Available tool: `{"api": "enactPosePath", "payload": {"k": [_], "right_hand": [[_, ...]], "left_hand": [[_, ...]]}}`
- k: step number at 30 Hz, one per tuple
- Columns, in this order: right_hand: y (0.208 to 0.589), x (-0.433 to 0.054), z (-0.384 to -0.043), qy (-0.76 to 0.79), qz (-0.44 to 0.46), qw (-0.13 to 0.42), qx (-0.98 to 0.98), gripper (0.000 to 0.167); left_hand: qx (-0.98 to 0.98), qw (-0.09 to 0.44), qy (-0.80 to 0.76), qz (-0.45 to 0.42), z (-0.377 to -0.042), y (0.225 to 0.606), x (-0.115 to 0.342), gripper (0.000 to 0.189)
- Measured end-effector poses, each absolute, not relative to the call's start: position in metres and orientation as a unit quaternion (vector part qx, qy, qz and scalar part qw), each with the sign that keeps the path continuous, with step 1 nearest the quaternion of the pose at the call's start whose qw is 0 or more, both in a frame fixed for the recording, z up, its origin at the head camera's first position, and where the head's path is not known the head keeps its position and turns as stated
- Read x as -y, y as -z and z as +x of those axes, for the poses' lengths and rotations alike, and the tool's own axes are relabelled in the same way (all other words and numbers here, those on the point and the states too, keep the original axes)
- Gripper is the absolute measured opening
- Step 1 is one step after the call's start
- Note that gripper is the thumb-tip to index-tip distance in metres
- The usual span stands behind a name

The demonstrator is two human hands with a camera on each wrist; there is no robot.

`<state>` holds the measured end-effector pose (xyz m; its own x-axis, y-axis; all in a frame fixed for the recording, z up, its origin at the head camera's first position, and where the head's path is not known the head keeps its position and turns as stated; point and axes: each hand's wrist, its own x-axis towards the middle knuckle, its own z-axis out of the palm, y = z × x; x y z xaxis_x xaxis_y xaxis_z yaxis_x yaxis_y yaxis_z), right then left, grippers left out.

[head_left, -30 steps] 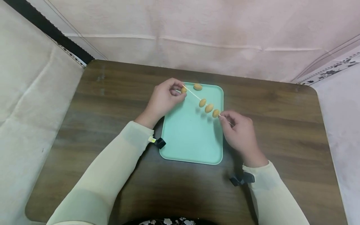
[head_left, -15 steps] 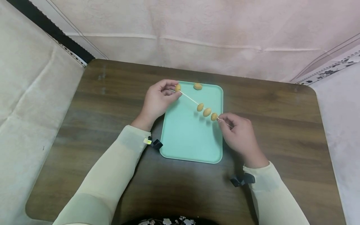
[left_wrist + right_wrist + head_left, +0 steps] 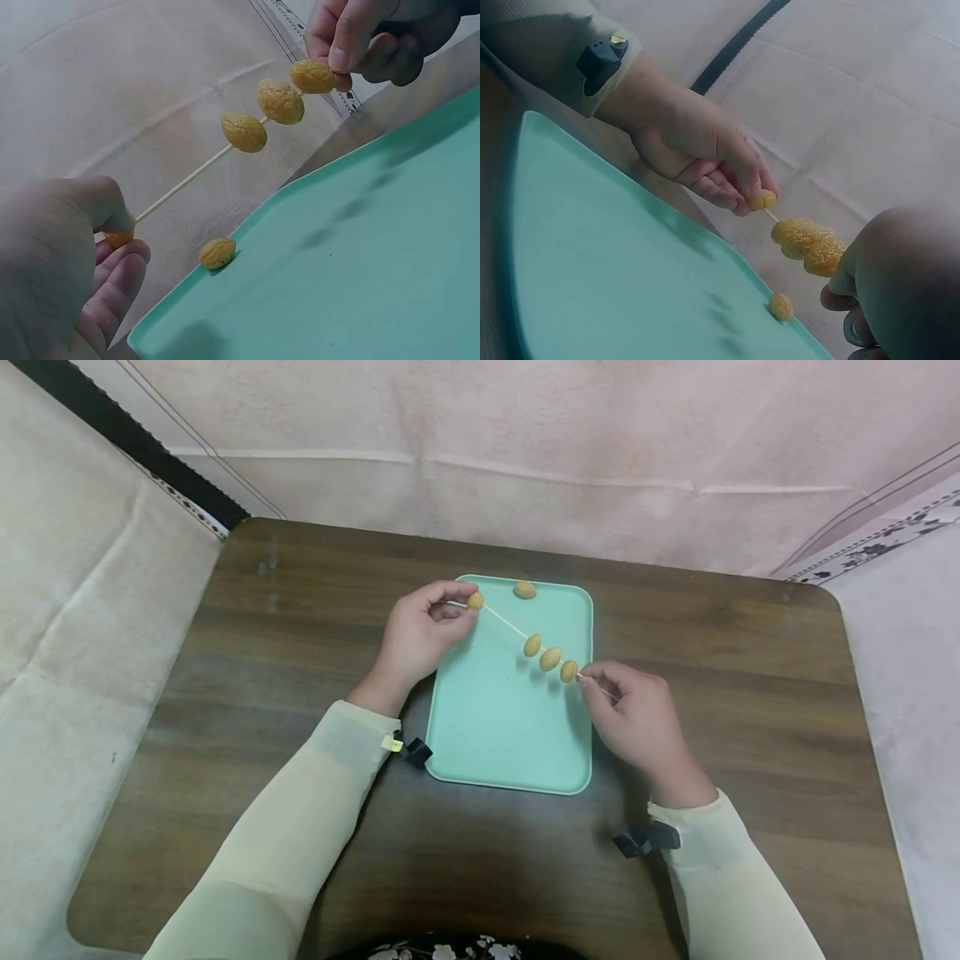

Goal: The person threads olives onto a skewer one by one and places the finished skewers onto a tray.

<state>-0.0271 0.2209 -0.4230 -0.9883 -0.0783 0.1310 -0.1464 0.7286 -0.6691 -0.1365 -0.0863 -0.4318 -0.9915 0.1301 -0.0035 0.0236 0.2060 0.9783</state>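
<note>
My left hand [image 3: 420,631] pinches an oval golden-brown ball [image 3: 475,600] between thumb and fingers, at the upper end of a thin wooden skewer [image 3: 504,621]. The skewer runs into this ball, and a thin pale length shows on its other side in the head view. My right hand [image 3: 633,714] pinches the lower end of the skewer. Three similar wrinkled balls [image 3: 280,102] are threaded close together beside the right fingertips. The skewer slants above a mint-green tray [image 3: 510,735], its shadow falling on the tray. One loose ball [image 3: 525,589] lies at the tray's far edge.
The tray lies on a dark wooden table [image 3: 315,593]. Pale cloth [image 3: 480,435] hangs behind the table and along both sides. Dark wrist cameras [image 3: 416,752] are strapped at both sleeves. A dark floral edge [image 3: 450,950] shows at the bottom.
My left hand has shifted left and slightly nearer, and its ball, earlier just below the skewer's tip, is now in line with the skewer. The three threaded balls moved slightly left and down.
</note>
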Motion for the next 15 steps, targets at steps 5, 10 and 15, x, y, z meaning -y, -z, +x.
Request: {"api": "enactPosePath", "payload": {"k": [5,10,15], "right_hand": [[0.4190,-0.2204,-0.0249,-0.364,0.066,0.047,0.928,0.019],[0.4158,-0.2194,-0.0229,-0.362,0.074,0.053,0.928,0.018],[0.4145,-0.2180,-0.0213,-0.361,0.080,0.059,0.927,0.016]], "left_hand": [[-0.767,0.019,-0.639,0.052,-0.1367,0.4335,0.0855,0.030],[-0.759,0.004,-0.649,0.049,-0.1364,0.4353,0.0853,0.030],[-0.754,-0.008,-0.655,0.051,-0.1350,0.4358,0.0851,0.029]]}}
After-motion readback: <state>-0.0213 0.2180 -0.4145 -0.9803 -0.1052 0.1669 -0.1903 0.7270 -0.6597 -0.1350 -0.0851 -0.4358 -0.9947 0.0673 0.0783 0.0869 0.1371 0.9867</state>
